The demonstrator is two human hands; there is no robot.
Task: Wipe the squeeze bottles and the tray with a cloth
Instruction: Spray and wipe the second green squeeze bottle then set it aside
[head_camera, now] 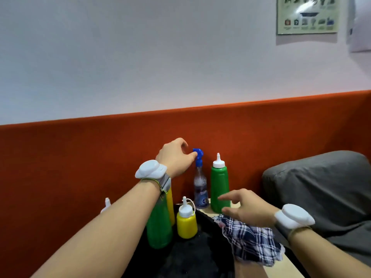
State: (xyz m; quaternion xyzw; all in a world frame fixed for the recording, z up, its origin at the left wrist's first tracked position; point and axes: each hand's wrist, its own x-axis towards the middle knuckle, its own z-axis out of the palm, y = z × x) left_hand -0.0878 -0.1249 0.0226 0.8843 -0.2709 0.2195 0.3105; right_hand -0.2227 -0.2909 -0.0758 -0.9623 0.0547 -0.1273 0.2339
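an orange partition (80, 157) spans the middle of the frame, a grey cushion (321, 187) at right. at lower centre a black tray (190, 257) sits on the table (289, 265), carrying a tall green squeeze bottle (159, 227) and a small yellow squeeze bottle (186, 223). a checked cloth (253, 241) lies across the tray's right edge. behind stand another green squeeze bottle (219, 189) and a clear spray bottle (200, 189). the left hand (176, 157) pinches the spray bottle's blue nozzle; the right hand (247, 207) hovers open above the cloth.
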